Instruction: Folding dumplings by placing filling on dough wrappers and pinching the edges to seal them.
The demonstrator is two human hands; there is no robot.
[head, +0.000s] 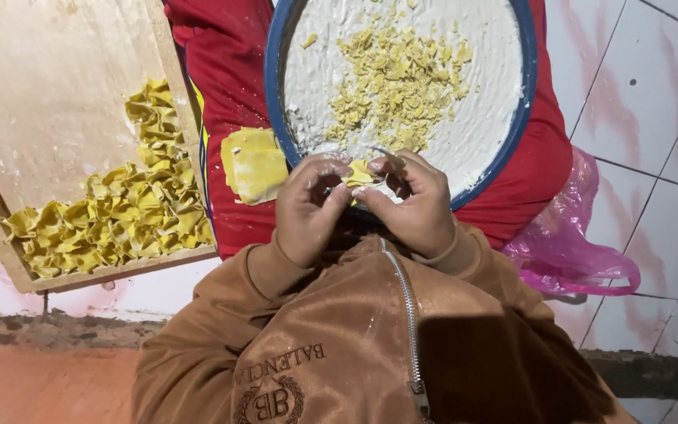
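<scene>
Just above the brown zipped jacket, the left hand and right hand curl knuckles-up and pinch between their fingertips a small yellow folded dough wrapper, probably light, soft and easy to tear, best held at its edges, in front of the blue-rimmed round tray of pale filling

One package only: pink plastic bag, far right of scene, lying on white tiled floor; crumpled, translucent, magenta at folds, paler where stretched; loop handle hangs at its near edge; partly tucked under red cloth to its left; contents cannot be told. One label of sorts: dark printed logo on chest of brown zip jacket, near centre; round emblem with a line of lettering above it, upside down to the camera. No signs; no screens.
</scene>
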